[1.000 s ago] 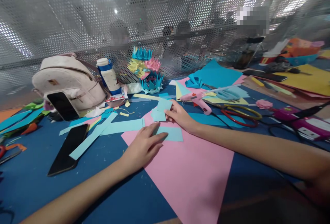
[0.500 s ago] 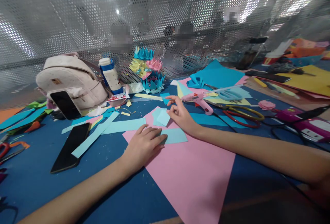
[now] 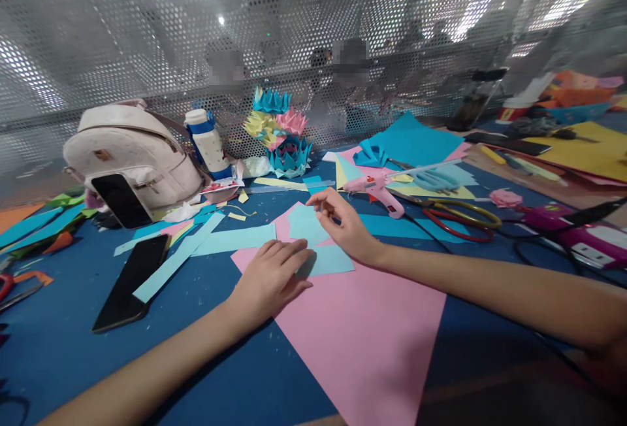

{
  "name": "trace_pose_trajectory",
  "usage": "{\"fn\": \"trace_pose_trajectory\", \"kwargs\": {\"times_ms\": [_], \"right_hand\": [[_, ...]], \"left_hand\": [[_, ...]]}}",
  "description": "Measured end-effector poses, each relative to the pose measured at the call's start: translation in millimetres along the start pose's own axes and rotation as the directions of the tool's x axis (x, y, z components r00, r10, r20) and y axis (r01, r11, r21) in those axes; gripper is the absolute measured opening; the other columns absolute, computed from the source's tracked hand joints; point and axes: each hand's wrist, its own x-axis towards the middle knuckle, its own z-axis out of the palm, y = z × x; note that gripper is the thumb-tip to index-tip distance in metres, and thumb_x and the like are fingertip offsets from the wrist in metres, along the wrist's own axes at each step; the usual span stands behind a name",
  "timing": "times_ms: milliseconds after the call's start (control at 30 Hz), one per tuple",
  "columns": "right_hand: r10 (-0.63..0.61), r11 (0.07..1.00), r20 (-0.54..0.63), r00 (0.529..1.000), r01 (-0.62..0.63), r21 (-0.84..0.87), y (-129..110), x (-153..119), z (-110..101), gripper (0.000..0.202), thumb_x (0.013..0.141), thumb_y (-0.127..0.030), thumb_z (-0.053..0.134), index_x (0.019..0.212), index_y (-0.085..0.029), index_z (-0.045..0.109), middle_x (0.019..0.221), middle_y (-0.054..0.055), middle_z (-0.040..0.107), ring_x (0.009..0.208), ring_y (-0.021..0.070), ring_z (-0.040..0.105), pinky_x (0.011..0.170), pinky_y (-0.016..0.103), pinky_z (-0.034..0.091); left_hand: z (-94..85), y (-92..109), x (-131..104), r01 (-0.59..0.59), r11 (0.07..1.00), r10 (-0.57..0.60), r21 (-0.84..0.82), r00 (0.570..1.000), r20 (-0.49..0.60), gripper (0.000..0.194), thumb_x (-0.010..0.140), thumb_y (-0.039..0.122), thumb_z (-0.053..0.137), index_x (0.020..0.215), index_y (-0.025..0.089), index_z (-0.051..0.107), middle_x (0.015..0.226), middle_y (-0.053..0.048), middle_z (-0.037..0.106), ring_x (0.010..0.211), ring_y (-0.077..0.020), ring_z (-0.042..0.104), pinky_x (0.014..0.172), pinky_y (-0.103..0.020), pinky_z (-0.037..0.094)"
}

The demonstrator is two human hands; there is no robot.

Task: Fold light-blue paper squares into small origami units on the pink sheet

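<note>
Left hand (image 3: 272, 276) resting over short strip (image 3: 336, 261), fingers loosely spread. Right hand (image 3: 350, 230) curling open over pale squares (image 3: 300, 220); whether its thumb is touching them, can't tell. Squares lying near pink sheet's (image 3: 372, 334) far corner; lifting these flat edges would be calling for fingertips. Glue gun (image 3: 375, 187) crowding right hand's outer side; sheet stretching nearward.

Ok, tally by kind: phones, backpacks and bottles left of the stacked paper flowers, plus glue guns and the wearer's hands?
Phones: 2 (leaning phone, flat phone)
Backpack: 1
White-and-blue bottle: 1
Pink glue gun: 1
Hands: 2 (left hand, right hand)
Total: 7
</note>
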Motion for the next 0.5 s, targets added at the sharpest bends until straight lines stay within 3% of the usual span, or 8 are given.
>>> {"fn": "trace_pose_trajectory", "kwargs": {"times_ms": [100, 267, 400, 500], "right_hand": [[0.016, 1.0, 0.024, 1.0, -0.016, 0.001, -2.3, -0.1, -0.6, 0.024, 0.086, -0.01, 0.045, 0.107, -0.02, 0.053, 0.095, 0.004, 0.051, 0.072, 0.0145, 0.047, 0.064, 0.028, 0.04], [0.052, 0.999, 0.088, 0.995, -0.052, -0.003, -4.5, -1.1, -0.4, 0.025, 0.087, -0.01, 0.042, 0.108, -0.021, 0.051, 0.097, 0.004, 0.053, 0.07, 0.0144, 0.047, 0.064, 0.028, 0.042], [0.066, 0.998, 0.255, 0.965, -0.058, -0.037, -6.2, -5.3, 2.5, 0.033, 0.086, -0.009, 0.043, 0.116, -0.022, 0.048, 0.102, 0.004, 0.057, 0.068, 0.0128, 0.052, 0.061, 0.026, 0.043], [0.094, 0.985, 0.386, 0.918, -0.031, -0.167, -15.1, -9.6, 3.3, 0.035, 0.087, -0.01, 0.045, 0.12, -0.024, 0.048, 0.11, 0.004, 0.061, 0.071, 0.0132, 0.057, 0.065, 0.027, 0.044]], "left_hand": [[1.1, -1.4, -0.3, 0.012, 0.997, -0.011, -0.071, 1.0, 0.01, 0.046, 0.09, 0.03, 0.059, 0.132, 0.018, 0.045, 0.138, -0.015, 0.053, 0.116, -0.0283, 0.056, 0.097, -0.048, 0.044], [-4.0, -1.4, 0.5, 0.062, 0.95, -0.063, -0.306, 0.998, 0.006, 0.038, 0.091, 0.02, 0.057, 0.128, 0.023, 0.051, 0.125, -0.011, 0.059, 0.116, -0.0239, 0.055, 0.097, -0.042, 0.046], [-8.8, -0.7, 2.6, 0.106, 0.895, -0.108, -0.433, 0.994, 0.02, 0.032, 0.089, 0.018, 0.059, 0.12, 0.023, 0.058, 0.115, -0.009, 0.06, 0.107, -0.022, 0.058, 0.091, -0.039, 0.049], [-9.7, -0.2, 3.8, 0.122, 0.887, -0.121, -0.446, 0.992, 0.029, 0.03, 0.088, 0.016, 0.06, 0.117, 0.022, 0.059, 0.111, -0.009, 0.059, 0.104, -0.0212, 0.058, 0.09, -0.037, 0.05]]}}
